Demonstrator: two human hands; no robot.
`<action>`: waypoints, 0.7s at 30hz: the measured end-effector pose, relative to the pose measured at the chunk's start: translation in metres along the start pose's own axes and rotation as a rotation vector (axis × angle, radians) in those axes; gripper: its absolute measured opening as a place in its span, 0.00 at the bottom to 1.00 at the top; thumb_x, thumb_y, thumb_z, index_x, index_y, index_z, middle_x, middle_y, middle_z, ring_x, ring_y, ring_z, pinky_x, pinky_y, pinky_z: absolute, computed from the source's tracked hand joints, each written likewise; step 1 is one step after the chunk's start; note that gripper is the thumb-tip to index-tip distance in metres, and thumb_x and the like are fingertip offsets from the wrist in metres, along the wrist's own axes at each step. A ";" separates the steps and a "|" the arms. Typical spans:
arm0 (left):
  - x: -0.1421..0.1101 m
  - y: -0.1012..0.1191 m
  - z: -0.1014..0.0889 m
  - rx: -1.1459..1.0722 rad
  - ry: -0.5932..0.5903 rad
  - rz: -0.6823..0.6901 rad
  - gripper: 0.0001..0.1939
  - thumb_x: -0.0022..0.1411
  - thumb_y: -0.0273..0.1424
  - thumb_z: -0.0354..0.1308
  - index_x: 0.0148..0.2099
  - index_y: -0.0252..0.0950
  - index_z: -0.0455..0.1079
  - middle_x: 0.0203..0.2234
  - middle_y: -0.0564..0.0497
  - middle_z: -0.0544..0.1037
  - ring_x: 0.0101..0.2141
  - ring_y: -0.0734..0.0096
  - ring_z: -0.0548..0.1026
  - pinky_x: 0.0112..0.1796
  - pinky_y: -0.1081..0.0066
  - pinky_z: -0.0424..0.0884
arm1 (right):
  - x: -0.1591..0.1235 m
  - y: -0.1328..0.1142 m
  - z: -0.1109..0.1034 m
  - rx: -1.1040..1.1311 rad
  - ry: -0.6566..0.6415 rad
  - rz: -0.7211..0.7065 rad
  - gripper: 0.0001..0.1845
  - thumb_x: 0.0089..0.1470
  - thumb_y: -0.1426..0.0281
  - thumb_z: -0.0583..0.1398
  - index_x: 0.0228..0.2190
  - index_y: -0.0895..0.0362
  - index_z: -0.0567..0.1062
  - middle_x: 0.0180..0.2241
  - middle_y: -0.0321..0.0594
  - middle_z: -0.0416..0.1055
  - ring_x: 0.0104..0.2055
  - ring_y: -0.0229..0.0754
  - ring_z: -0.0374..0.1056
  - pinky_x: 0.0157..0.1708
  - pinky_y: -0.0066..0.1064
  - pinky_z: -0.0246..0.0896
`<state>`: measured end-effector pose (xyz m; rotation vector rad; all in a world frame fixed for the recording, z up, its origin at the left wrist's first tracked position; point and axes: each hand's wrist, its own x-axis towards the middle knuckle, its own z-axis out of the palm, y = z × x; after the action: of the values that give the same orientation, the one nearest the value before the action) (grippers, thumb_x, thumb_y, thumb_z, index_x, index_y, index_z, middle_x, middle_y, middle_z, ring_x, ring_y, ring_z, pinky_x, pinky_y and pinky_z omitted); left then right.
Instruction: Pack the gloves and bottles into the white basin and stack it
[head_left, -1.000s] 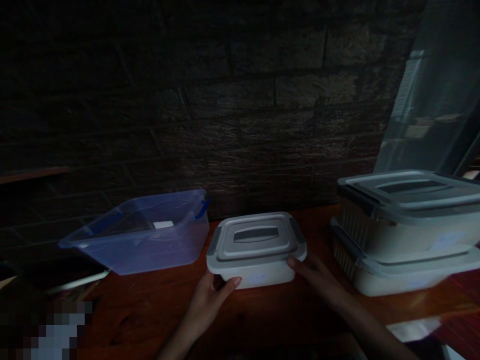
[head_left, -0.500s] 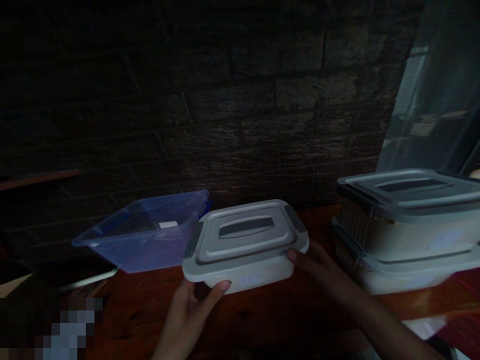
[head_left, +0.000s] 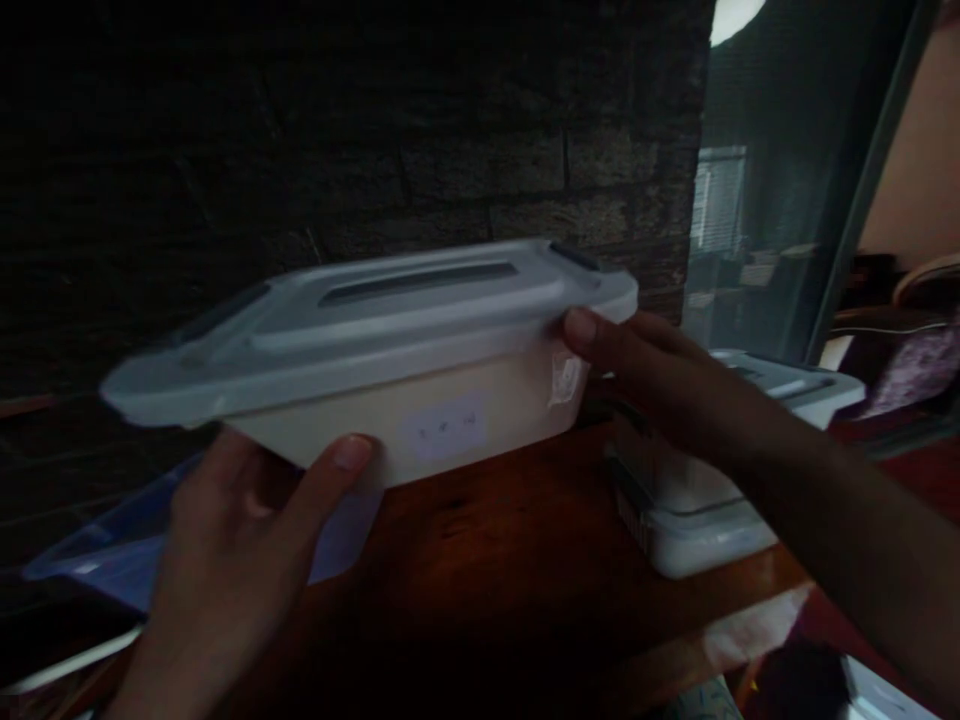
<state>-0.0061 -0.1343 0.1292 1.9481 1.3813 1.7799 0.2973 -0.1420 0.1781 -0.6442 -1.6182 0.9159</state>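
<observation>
Both my hands hold a lidded plastic storage box up above the wooden table. It has a white body with a paper label on its front, and a grey lid with a darker strip on top. My left hand grips the lower left of the box, thumb on the front wall and fingers beneath, partly hidden. At the right end, my right hand has its thumb on the lid's rim; its other fingers are mostly out of sight behind the box.
A translucent blue bin sits at the left, partly covered by my left hand. Two similar boxes stand stacked at the right of the wooden table, behind my right forearm. A dark brick wall rises behind, with a glass pane at right.
The held box has come up and nearer, now filling more of the view. Both hands have risen with it. My view has turned to the right.
</observation>
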 end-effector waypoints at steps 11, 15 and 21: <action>0.056 0.092 0.131 -0.466 -0.291 0.305 0.22 0.66 0.36 0.65 0.60 0.37 0.72 0.56 0.47 0.80 0.57 0.52 0.76 0.58 0.53 0.72 | 0.011 -0.069 -0.140 -0.366 0.205 0.036 0.37 0.66 0.42 0.49 0.62 0.52 0.71 0.60 0.46 0.73 0.57 0.56 0.72 0.53 0.50 0.68; 0.051 0.109 0.175 -0.561 -0.337 0.277 0.24 0.66 0.32 0.64 0.62 0.36 0.69 0.57 0.44 0.78 0.58 0.50 0.74 0.58 0.53 0.72 | 0.000 -0.069 -0.182 -0.394 0.318 0.093 0.36 0.69 0.46 0.43 0.59 0.56 0.74 0.61 0.44 0.73 0.58 0.54 0.71 0.50 0.45 0.64; 0.040 0.117 0.215 -0.620 -0.398 0.279 0.24 0.65 0.34 0.64 0.61 0.36 0.69 0.57 0.43 0.78 0.55 0.53 0.76 0.54 0.55 0.75 | -0.020 -0.059 -0.220 -0.324 0.336 0.136 0.34 0.67 0.46 0.49 0.53 0.58 0.77 0.62 0.47 0.72 0.58 0.50 0.72 0.50 0.43 0.64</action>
<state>0.2310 -0.0762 0.1742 2.0250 0.3822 1.5390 0.5191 -0.1403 0.2350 -1.0840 -1.4398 0.6031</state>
